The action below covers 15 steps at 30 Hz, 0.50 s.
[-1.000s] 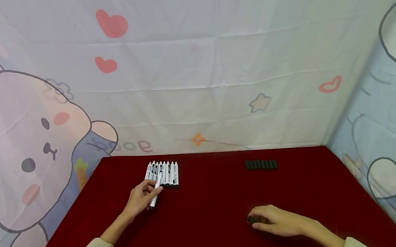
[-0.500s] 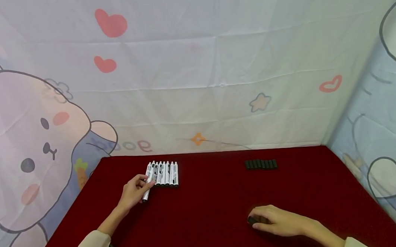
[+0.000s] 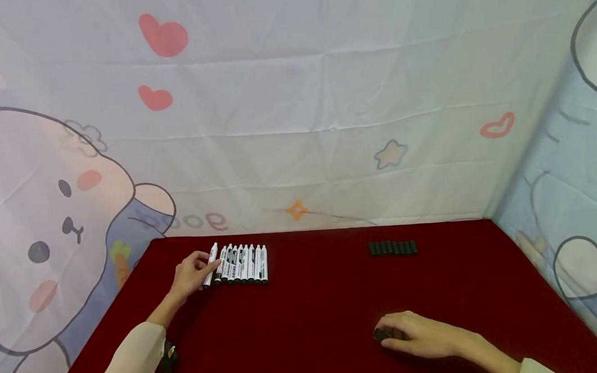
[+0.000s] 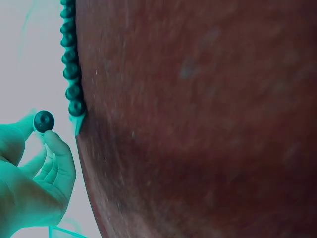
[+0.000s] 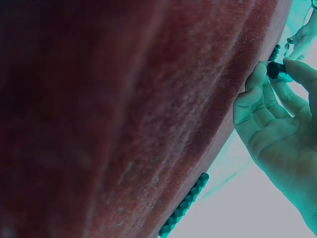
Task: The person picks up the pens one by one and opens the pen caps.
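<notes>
Lower half of the frame, surface: red cloth surface [image 3: 314, 298], cartoon-print sheets behind it.
Marker row: white uncapped markers [image 3: 242, 264] lie side by side, left of centre.
Cap row: black caps [image 3: 393, 248] lined up, right of centre, well apart from the markers.
Left hand: left hand [image 3: 189, 274] pinches one marker [image 3: 210, 265]; a second ago it lay across the row's near end, now it sits at the row's left edge, so the row gains one.
Right hand: right hand [image 3: 420, 333], lower right, unmoved, fingers curled on what looks like a loose cap [image 5: 277, 71].
</notes>
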Available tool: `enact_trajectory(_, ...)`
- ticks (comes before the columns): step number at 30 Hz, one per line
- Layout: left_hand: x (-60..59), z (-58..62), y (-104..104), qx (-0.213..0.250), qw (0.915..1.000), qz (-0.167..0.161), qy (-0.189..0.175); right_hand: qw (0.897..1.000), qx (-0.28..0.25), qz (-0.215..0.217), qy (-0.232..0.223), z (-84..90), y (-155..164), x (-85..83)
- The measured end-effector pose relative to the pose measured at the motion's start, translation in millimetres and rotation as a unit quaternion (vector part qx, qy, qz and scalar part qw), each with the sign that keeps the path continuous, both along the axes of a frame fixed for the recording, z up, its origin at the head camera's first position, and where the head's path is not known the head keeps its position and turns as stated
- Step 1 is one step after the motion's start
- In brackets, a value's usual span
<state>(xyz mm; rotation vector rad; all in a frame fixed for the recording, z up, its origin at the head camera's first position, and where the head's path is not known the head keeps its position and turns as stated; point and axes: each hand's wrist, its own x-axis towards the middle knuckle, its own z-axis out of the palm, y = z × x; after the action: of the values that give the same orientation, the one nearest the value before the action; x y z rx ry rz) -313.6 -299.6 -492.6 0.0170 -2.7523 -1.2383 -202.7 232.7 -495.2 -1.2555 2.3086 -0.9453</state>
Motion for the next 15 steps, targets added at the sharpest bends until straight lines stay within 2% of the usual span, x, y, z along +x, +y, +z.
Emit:
enact_trajectory(8, -19.1, -5.3, -10.1, -0.038, 0.9988, -0.014, -0.028, 1.000, -0.002, 0.003, 0.002, 1.2, 2.4, 1.2)
enact_trajectory(15, -25.7, -4.7, -9.8, -0.061, 0.9961, -0.009, -0.063, 1.000, -0.006, 0.009, -0.002, 0.3, 1.5, 1.7)
